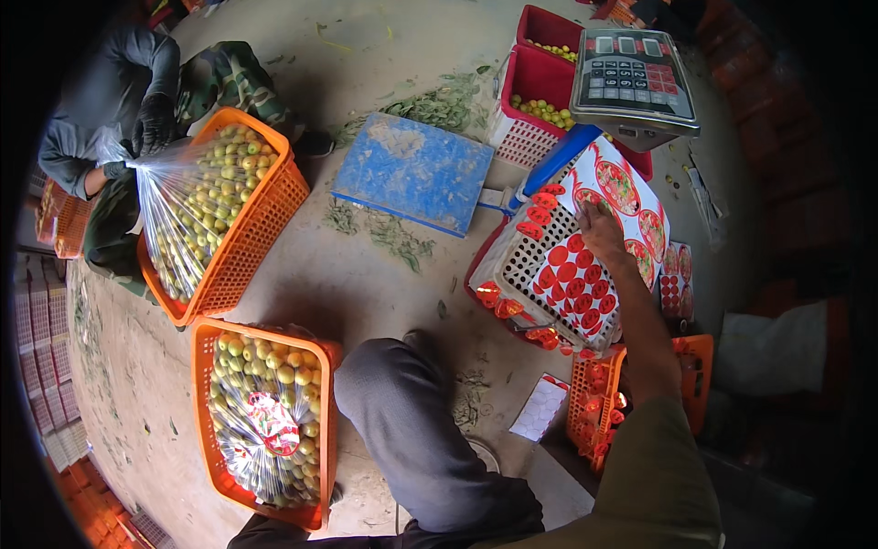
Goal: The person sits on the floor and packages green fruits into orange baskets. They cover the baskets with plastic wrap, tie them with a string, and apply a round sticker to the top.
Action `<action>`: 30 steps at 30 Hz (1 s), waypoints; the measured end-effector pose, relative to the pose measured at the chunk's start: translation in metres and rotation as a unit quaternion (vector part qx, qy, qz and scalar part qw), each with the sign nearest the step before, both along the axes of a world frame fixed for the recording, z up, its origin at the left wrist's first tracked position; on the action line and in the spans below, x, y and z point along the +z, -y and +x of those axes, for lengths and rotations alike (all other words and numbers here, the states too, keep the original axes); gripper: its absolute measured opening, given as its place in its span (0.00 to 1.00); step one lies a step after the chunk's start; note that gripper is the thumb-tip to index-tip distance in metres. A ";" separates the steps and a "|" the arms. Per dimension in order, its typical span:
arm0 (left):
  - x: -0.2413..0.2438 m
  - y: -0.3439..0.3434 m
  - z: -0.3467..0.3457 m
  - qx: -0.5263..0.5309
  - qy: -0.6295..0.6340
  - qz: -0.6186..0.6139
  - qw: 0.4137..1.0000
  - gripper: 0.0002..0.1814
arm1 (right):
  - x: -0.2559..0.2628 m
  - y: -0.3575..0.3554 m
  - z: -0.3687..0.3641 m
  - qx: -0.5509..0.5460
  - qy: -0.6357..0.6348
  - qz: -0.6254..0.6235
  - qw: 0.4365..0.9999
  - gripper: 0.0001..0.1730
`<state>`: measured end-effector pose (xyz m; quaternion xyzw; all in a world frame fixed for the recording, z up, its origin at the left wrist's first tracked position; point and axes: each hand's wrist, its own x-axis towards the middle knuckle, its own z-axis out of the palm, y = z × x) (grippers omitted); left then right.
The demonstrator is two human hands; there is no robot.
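My right hand [602, 230] reaches over an upturned white plastic crate [511, 257], its fingertips at a sheet of round printed labels [650, 206]. Whether the fingers pinch a label is hidden by the hand. Beside that lies a sheet of red round stickers [579, 288]; several loose red stickers [538, 215] cling to the crate's edge. My left hand is out of view. In front of me, left of my knee, an orange plastic basket [329, 412] holds a gathered clear plastic bag [240, 473] of green-yellow fruit, with a red-and-white label [274, 422] on top.
A co-worker's gloved hands [152, 127] gather a clear bag in another orange fruit basket [257, 257]. The blue platform [411, 171] of a scale lies ahead, its keypad display [634, 86] beside red-lined fruit crates [538, 130]. Leaves [442, 103] litter the concrete floor.
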<state>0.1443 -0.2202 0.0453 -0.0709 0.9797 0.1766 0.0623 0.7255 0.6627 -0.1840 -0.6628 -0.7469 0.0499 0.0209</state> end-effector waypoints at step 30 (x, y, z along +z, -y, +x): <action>0.099 -0.284 0.111 -0.262 0.387 0.620 0.630 0.38 | 0.369 0.427 -0.329 0.585 -0.320 0.183 0.722 0.13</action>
